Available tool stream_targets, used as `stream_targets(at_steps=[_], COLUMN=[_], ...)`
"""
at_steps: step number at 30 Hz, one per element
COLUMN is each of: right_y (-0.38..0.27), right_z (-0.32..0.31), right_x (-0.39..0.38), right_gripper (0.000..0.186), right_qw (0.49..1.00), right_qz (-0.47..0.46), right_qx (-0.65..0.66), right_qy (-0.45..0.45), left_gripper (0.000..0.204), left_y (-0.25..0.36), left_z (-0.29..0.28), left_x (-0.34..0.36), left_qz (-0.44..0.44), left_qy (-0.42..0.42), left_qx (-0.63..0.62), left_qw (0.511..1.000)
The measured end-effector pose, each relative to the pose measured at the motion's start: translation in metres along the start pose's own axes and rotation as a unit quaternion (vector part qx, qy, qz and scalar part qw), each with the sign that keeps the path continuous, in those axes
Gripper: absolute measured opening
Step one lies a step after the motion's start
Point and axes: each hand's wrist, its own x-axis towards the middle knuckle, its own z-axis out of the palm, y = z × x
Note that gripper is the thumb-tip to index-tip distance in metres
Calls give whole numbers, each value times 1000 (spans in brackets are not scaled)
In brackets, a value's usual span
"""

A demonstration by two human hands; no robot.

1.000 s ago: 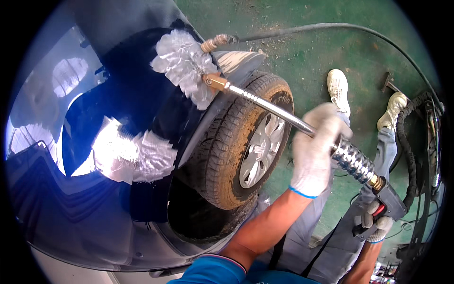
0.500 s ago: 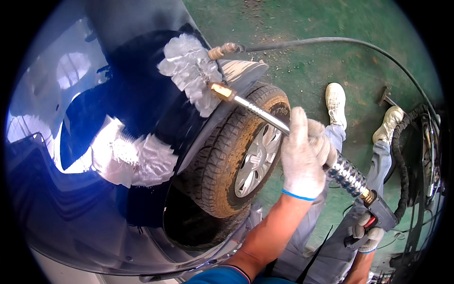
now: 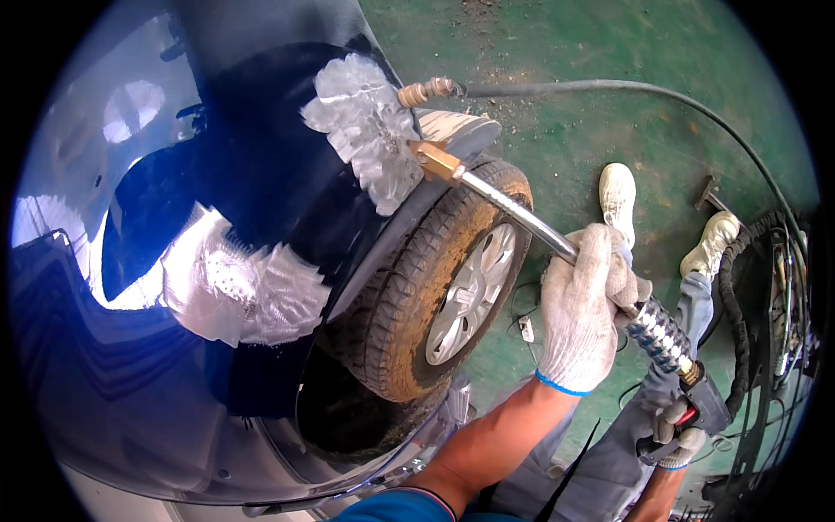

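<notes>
- Head view: the left hand [image 3: 581,309], in a white knit glove with a blue cuff, has its fingers [image 3: 600,261] clenched around the metal tube of a long tool [image 3: 557,244].
- The right hand [image 3: 677,435], also gloved, grips the tool's dark rear handle [image 3: 709,409] at the lower right; its fingers are closed on the handle.
- The tool runs diagonally from the handle, through a coiled spring section [image 3: 657,335], along the bright tube to a brass tip [image 3: 435,161].
- The brass tip sits at the edge of a bare-metal patch [image 3: 365,130] on the blue car body [image 3: 217,174], just above the wheel arch.
- A second bare-metal patch [image 3: 235,291] lies lower left on the same panel, well apart from the tip.
- A wheel [image 3: 444,278] with a muddy tyre and silver rim is below the tube, near the left hand.
- A black hose [image 3: 609,87] with a brass fitting [image 3: 422,91] ends just above the upper patch and curves away across the green floor [image 3: 557,52].
- Two white shoes [image 3: 617,196] stand on the floor to the right of the wheel.
- A bundle of black cable [image 3: 739,296] hangs at the right edge, near the handle.
</notes>
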Motion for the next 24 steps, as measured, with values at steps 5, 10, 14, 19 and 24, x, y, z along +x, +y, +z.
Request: stream_targets(at_steps=[5,10,14,19,24], right_y=[-7,-5,-4,-13,-15], right_z=[15,2,2,5,8], right_x=[10,10,11,13,13], right_gripper=[39,38,38,39,49], right_qw=[999,999,999,999,999], right_qz=[34,48,29,40,33], right_qx=[-10,-4,4,2,-16], right_qy=[21,-9,-19,-36,4], left_gripper=[28,29,26,27,28], left_y=[9,12,10,10,-17], left_z=[-4,-1,-7,-11,-14], left_x=[-2,-5,-2,-3,-2], left_qz=[22,26,34,38,108], left_qy=[23,40,4,-7,-21], left_qx=[24,31,12,18,125], left_qw=[999,998,999,999,986])
